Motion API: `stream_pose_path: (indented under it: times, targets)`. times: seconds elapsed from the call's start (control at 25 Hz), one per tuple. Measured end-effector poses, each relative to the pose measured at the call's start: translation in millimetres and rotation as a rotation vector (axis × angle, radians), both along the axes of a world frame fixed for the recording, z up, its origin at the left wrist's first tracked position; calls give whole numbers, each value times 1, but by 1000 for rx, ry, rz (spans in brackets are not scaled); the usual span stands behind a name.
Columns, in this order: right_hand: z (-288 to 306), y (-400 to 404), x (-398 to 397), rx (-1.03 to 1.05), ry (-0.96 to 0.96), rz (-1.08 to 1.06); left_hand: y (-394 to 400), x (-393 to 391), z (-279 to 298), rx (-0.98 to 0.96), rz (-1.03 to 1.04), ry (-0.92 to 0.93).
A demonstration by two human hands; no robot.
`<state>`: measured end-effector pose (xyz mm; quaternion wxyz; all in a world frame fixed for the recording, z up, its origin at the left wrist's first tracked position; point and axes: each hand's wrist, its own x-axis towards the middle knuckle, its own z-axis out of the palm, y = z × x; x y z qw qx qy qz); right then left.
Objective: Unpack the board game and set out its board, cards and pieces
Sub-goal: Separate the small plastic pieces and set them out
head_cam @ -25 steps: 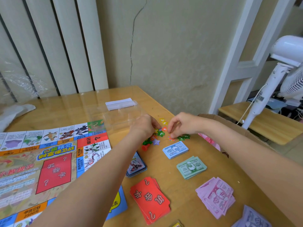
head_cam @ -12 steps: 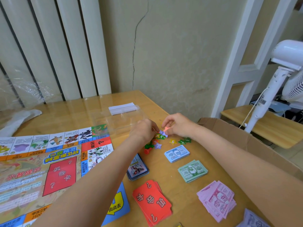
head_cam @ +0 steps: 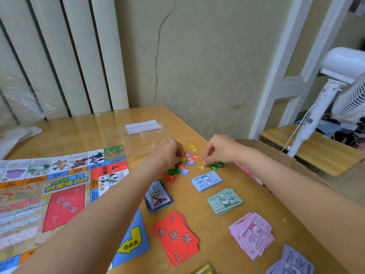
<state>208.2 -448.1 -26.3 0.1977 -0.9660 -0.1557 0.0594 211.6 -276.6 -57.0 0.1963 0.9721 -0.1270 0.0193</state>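
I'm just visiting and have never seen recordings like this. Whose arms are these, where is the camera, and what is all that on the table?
No machine here: a person wears a wide-angle camera on the head, so you look down along their own two arms. The left hand is curled over a small heap of coloured star tokens; what it holds is hidden. The right hand pinches at a yellow star token lying beside green ones. On the wooden table lie the unfolded game board, a red card deck, a picture card deck, and play-money piles: blue, green and pink. An emptied clear bag lies behind the hands.
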Motion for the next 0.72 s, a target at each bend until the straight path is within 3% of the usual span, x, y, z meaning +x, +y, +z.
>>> stream_pose_path:
  times: [0.2, 0.44, 0.72]
  targets:
    - [-3, 8, -9, -117, 24, 66, -4, -4, 2, 16, 28, -18]
    - [0, 12, -1, -103, 112, 35, -2, -3, 5, -3, 39, -4]
    - [-5, 9, 7, -40, 211, -15, -4, -3, 10, -377, 74, 91]
